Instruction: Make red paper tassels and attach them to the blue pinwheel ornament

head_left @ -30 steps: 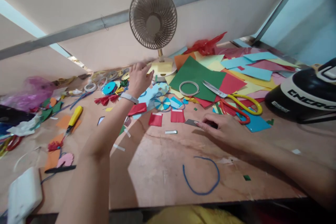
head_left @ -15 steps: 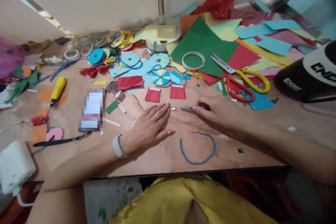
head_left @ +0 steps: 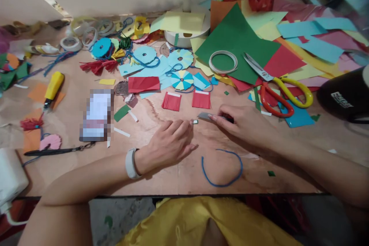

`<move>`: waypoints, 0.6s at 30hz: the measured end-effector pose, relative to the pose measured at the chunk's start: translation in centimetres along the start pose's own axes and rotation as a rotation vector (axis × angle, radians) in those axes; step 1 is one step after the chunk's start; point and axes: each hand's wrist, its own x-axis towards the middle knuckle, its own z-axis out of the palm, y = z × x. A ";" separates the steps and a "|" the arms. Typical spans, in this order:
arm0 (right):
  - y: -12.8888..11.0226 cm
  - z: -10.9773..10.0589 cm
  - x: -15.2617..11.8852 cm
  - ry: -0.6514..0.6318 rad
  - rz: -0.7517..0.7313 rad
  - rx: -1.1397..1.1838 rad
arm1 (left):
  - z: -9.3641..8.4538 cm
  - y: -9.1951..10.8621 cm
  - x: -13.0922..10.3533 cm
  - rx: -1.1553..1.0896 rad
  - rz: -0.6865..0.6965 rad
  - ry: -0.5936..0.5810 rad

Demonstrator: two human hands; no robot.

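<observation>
A small green-and-white strip (head_left: 195, 122) is placed on the table (head_left: 178, 180), in the gap between the two hands. Its visible part is laid roughly left to right; its left end seems to be covered by the left fingertips, so its full length cannot be told. The left hand (head_left: 168, 142) is held palm down, fingers together and lightly bent; whether anything is gripped beneath them cannot be seen. By the right hand (head_left: 236, 121) a grey blade (head_left: 204, 116) is pinched between thumb and fingers, its tip pointed left, just to the far right of the strip. The strip is thus approached most closely by the left hand, with the right hand kept a little apart. Two red fringed pieces (head_left: 201, 100) are set on the far side, and a curved blue cord (head_left: 241, 167) is left on the near side.
</observation>
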 end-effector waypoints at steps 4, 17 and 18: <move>0.2 0.5 -0.4 -0.017 -0.029 -0.021 | 0.0 0.0 0.0 0.015 0.005 -0.025; 0.2 0.9 -0.5 -0.052 -0.045 -0.116 | -0.1 0.0 0.0 0.006 0.001 -0.017; 0.1 0.9 -0.5 -0.056 -0.048 -0.115 | -0.1 0.0 0.0 0.002 -0.002 -0.027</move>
